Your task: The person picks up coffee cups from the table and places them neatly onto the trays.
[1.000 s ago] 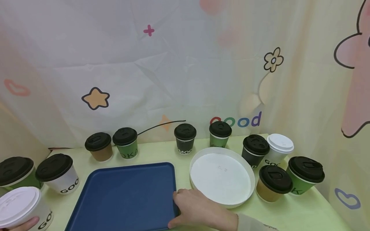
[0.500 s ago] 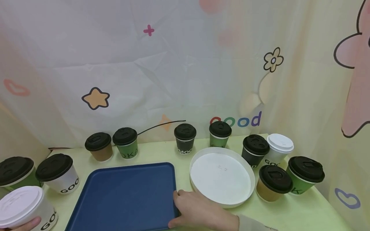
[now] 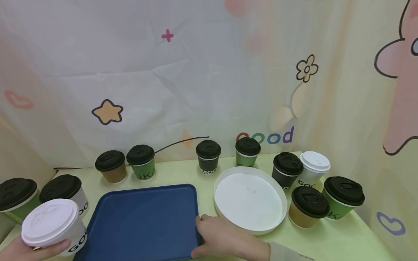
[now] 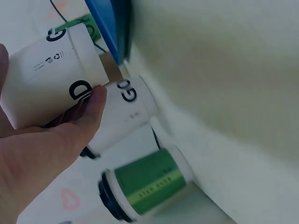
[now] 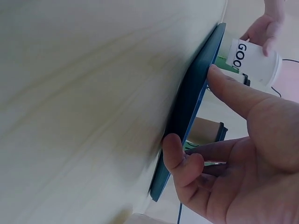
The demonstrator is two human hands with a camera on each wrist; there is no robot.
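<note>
Head view: grips the white-lidded cup (image 3: 66,233) in the left hand (image 3: 24,253), with the thumb bent along the near side. Cannot make out the fingers hidden behind. Holds it above the near left corner of the desk (image 3: 346,241), in line of sight with the left edge of the blue tray (image 3: 143,224). Clasps that tray's near right corner with the right hand (image 3: 218,235), forefinger at the right edge, thumb at the corner. Just right of the tray, a round white dish (image 3: 249,203); along the desk's back edge, a brown cup (image 3: 115,173), a green cup (image 3: 144,171) and a dark cup (image 3: 209,165).

Left wrist view: clasps the cup between thumb and fingers, with the thumb tip close to the base. Past the thumb, near the desk's left edge, a black-lidded white cup (image 4: 133,100) and a green-sleeved cup (image 4: 152,182).

Right wrist view: bends the right hand's fingers against the tray's rim, with the thumb on it too, well apart from the forefinger. Beyond the tray's opposite edge, above its level, the cup in the left hand.
</note>
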